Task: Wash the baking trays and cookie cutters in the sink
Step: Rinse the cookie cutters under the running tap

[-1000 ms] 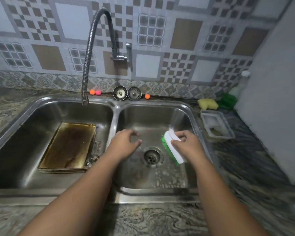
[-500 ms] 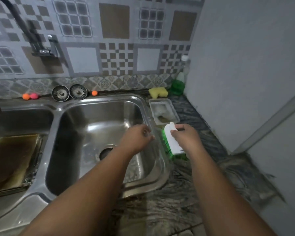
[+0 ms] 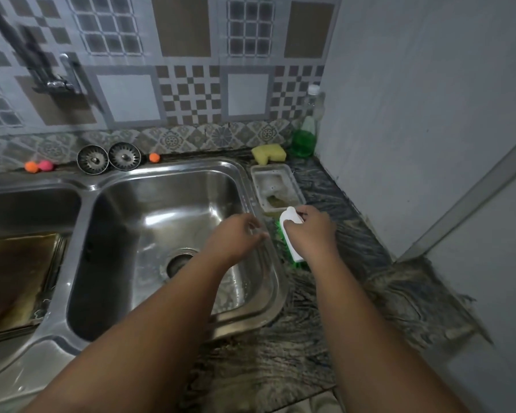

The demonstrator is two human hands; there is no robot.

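Observation:
A stack of browned baking trays (image 3: 15, 278) lies in the left basin of the steel double sink (image 3: 173, 171). The right basin holds nothing but its drain (image 3: 178, 262). My right hand (image 3: 310, 231) grips a white scrub brush (image 3: 291, 236) with green bristles, low over the stone counter just right of the sink rim. Over the right basin's right edge hovers my left hand (image 3: 236, 236), fingers loosely curled and holding nothing. I see no cookie cutters clearly.
A white soap tray (image 3: 276, 186) stands just beyond the brush. Behind it are a yellow sponge (image 3: 268, 153) and a bottle of green liquid (image 3: 306, 129). Two sink strainers (image 3: 108, 158) and small orange and pink balls (image 3: 38, 166) line the back ledge. A wall closes the right side.
The view has swung right. My right hand carried the brush from over the right basin to the counter beside the sink. My left hand followed to the basin's right edge.

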